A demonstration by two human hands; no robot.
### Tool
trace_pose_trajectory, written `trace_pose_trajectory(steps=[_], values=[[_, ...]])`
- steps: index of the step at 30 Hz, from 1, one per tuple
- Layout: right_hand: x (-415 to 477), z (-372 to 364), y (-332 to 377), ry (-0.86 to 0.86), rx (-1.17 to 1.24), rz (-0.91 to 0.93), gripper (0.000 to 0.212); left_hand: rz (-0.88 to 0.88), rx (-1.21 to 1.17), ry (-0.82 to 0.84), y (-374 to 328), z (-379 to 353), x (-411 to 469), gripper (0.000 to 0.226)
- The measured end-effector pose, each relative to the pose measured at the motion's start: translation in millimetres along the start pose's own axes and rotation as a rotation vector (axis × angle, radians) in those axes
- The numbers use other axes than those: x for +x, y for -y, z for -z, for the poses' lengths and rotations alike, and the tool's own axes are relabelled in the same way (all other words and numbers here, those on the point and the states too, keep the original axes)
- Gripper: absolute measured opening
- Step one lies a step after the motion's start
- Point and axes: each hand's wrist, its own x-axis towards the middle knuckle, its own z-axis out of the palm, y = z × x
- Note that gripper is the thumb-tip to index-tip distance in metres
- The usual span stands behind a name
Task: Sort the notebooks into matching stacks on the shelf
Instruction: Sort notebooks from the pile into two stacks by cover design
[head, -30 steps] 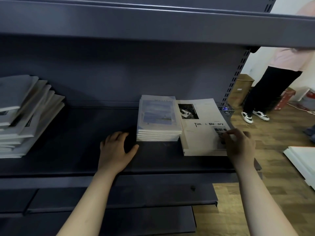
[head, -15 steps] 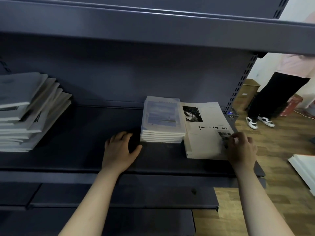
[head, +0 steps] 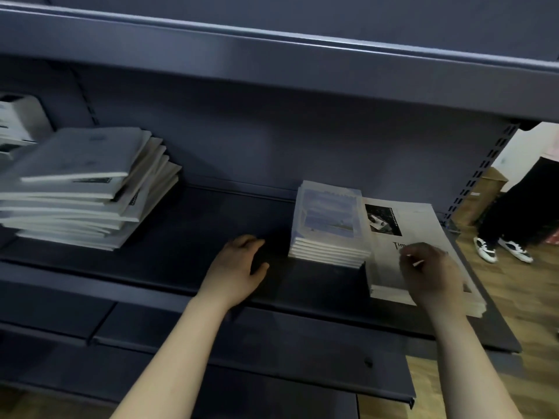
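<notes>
On the dark grey shelf (head: 187, 234) a neat stack of blue-covered notebooks (head: 328, 219) stands right of centre. A lower stack of white notebooks (head: 423, 219) with a black photo and "Tim..." lettering touches its right side. A messy, fanned pile of mixed notebooks (head: 84, 189) lies at the left. My left hand (head: 239, 264) rests flat on the bare shelf just left of the blue stack, holding nothing. My right hand (head: 432, 273) is over the front of the white stack with loosely curled fingers and hides part of the cover.
An upper shelf (head: 272, 49) overhangs the work area, and lower shelf boards (head: 272, 358) jut out below. More notebooks (head: 18, 122) sit at the far left. A standing person (head: 520, 201) and a cardboard box (head: 484, 192) are on the wooden floor to the right.
My view has swung left, showing more of the messy pile. My right hand has slid from the white stack's right edge toward its middle. My left hand stays on the shelf.
</notes>
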Motion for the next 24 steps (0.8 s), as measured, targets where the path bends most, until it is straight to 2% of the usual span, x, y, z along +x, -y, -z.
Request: trace_pose_trajectory(steps=[5, 9, 14, 19, 24], values=[[-11.8, -29.5, 70.7, 0.027, 0.123, 0.116, 0.013, -0.104, 0.031, -0.134, 24.2, 41.8, 1.1, 0.052], [-22.1, -58.5, 128.5, 0.076, 0.131, 0.169, 0.009, -0.145, 0.075, -0.278, 58.9, 86.5, -2.2, 0.049], [-36.1, -92.4, 185.0, 0.091, 0.180, 0.177, 0.010, -0.105, 0.172, -0.471, 113.9, 143.5, 3.6, 0.044], [-50.6, -114.8, 211.1, 0.138, 0.221, 0.153, 0.014, 0.209, 0.300, -0.372, 154.5, 180.1, 27.0, 0.058], [-58.9, -121.7, 215.9, 0.139, 0.246, 0.103, 0.015, 0.280, 0.417, -0.317, 164.8, 182.7, 43.9, 0.066]])
